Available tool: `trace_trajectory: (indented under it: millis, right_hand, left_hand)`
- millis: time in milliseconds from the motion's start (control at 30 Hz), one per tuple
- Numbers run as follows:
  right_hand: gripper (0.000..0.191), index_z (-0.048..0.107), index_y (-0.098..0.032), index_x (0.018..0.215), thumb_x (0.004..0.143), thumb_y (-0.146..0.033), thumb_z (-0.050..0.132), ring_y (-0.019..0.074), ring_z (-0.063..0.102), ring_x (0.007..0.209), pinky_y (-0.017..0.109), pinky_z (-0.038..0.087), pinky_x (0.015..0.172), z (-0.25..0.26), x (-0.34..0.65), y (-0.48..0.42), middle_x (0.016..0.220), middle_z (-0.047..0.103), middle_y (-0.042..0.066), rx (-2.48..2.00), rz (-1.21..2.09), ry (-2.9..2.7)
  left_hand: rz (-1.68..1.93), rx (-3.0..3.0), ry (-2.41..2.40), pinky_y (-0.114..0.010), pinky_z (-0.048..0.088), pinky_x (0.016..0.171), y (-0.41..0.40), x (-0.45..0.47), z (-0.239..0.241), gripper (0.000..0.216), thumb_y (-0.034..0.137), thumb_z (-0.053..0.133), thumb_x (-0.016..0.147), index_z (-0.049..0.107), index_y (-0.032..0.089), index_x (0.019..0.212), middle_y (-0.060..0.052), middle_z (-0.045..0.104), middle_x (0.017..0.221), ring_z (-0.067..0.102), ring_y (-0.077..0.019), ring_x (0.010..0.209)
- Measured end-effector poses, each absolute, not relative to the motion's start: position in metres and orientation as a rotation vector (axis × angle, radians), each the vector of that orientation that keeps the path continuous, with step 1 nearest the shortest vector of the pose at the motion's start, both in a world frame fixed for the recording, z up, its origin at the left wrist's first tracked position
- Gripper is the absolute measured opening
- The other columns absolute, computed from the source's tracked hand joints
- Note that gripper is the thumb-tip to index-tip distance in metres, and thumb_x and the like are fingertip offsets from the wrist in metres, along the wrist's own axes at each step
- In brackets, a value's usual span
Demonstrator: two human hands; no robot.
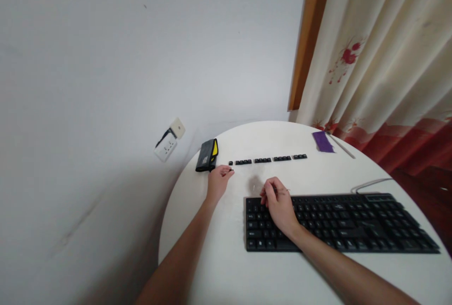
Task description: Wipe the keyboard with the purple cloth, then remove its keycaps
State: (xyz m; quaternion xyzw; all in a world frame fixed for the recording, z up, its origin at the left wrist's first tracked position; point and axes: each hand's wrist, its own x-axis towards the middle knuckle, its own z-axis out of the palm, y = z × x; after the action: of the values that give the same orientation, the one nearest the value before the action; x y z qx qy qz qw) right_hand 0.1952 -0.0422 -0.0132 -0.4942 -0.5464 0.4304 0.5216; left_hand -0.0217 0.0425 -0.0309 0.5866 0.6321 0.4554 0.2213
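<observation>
As the left hand (218, 181) works by the wall side, its load: a small dark piece (231, 170) pinched between thumb and fingertips, probably a keycap; whether it touches the counter (268, 138), can't tell.
Right hand: curled above the upper left of the keyboard (339, 220), fingers bent around what looks like a thin wire tool (287, 190); grip partly hidden.
Keycap row: beyond the keyboard; a lone cap (230, 163) at the left end, then four short groups (262, 160) with gaps between. Pinched piece just on the near side of the lone cap.
Pouch: dark, yellow-lined pouch (205, 156), just beside the left hand; leaves little elbow room there, I'd judge.
Handling of the piece: best held by its sides, legend up, fingertips low. Square it to the lone cap before easing the pinch; lift fingers straight up, since light caps would likely skid if brushed.
Wire tool: better kept well off the row, ends away from the keys.
</observation>
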Motion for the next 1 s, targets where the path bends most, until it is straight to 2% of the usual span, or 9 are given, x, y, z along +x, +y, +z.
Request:
trace_trajectory:
  millis: [200,367,567,833,1000]
  right_hand:
    - [0.029,0.051,-0.022,0.078,0.099,-0.04,0.042,0.0133,0.054,0.053,0.024,0.041,0.054,-0.013,0.196,-0.042,0.06,0.058,-0.003,-1.171,1.046,-1.312]
    - [0.029,0.052,-0.022,0.078,0.099,-0.04,0.043,0.0136,0.054,0.052,0.025,0.041,0.053,-0.014,0.196,-0.042,0.059,0.057,-0.003,-1.162,1.056,-1.306]
    - [0.029,0.051,-0.022,0.078,0.099,-0.039,0.042,0.0133,0.053,0.053,0.024,0.04,0.054,-0.016,0.196,-0.042,0.059,0.057,-0.003,-1.166,1.046,-1.325]
    - [0.03,0.052,-0.022,0.077,0.098,-0.04,0.044,0.0135,0.052,0.051,0.024,0.039,0.052,-0.015,0.197,-0.042,0.057,0.057,-0.002,-1.174,1.046,-1.332]
    - [0.031,0.053,-0.022,0.076,0.098,-0.041,0.044,0.0134,0.052,0.051,0.025,0.04,0.052,-0.013,0.197,-0.043,0.057,0.057,-0.002,-1.182,1.044,-1.34]
  left_hand:
    - [1.231,1.745,1.857,-0.033,0.048,0.075,0.042,-0.028,-0.032,0.006,0.022,0.073,0.074,0.075,0.018,0.077,-0.006,0.072,0.083,0.061,-0.0196,0.074]
    - [1.171,1.784,1.903,-0.033,0.049,0.071,0.04,-0.035,-0.031,0.019,0.024,0.076,0.07,0.077,0.016,0.088,-0.006,0.07,0.084,0.056,-0.0166,0.063]
    - [1.142,1.867,1.835,-0.03,0.049,0.071,0.038,-0.034,-0.03,0.032,0.012,0.076,0.067,0.076,0.016,0.099,-0.005,0.069,0.091,0.054,-0.0136,0.063]
    - [1.155,1.87,1.786,-0.03,0.049,0.076,0.041,-0.032,-0.035,0.012,0.014,0.071,0.078,0.077,0.018,0.088,-0.006,0.074,0.088,0.063,-0.018,0.076]
    - [1.19,1.775,1.855,-0.031,0.049,0.073,0.043,-0.032,-0.04,0.015,0.02,0.071,0.078,0.076,0.016,0.092,-0.007,0.075,0.087,0.063,-0.0183,0.072]
